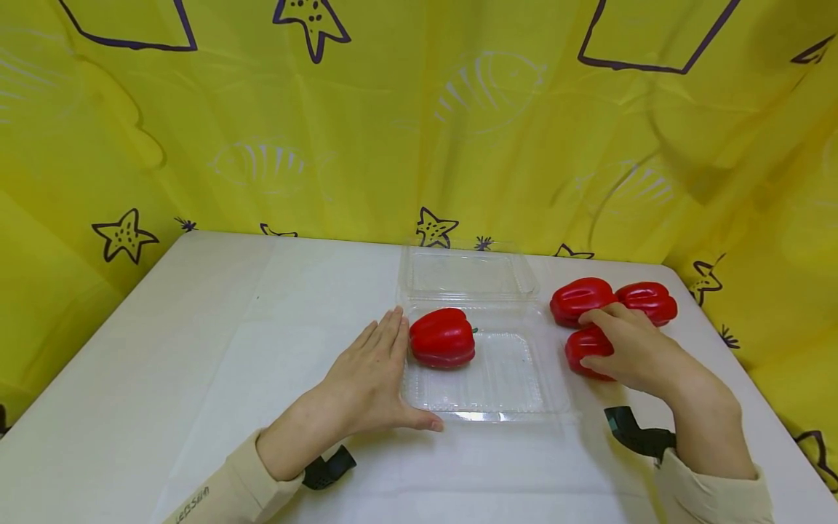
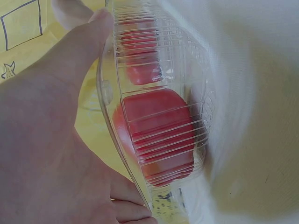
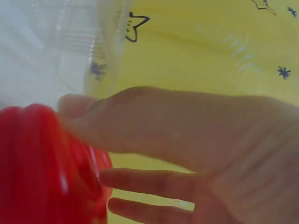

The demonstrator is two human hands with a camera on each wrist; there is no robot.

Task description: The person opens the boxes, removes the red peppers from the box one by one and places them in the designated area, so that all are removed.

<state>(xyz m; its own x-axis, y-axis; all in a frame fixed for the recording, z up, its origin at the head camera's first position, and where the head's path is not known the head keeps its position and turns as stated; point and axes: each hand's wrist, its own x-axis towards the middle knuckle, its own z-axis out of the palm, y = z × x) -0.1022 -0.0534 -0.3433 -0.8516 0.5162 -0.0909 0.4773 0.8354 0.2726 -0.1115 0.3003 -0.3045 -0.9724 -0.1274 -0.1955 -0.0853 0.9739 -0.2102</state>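
A red bell pepper (image 1: 442, 338) lies in the left part of a clear plastic clamshell container (image 1: 484, 416), whose hinged lid (image 1: 466, 274) is folded back. My left hand (image 1: 369, 378) steadies the container's left side, fingers straight along the wall and thumb stretched along the near edge. In the left wrist view, the bell pepper (image 2: 159, 135) shows through the ribbed wall. Right of the container, my right hand (image 1: 638, 353) holds another bell pepper (image 1: 585, 353) between thumb and fingers. The right wrist view shows the thumb (image 3: 79, 109) at that pepper (image 3: 42, 163).
Two more red bell peppers, one on the left (image 1: 581, 300) and one on the right (image 1: 655, 302), lie just beyond my right hand. The white table (image 1: 216, 327) ends at a yellow patterned curtain (image 1: 373, 145) behind and at both sides.
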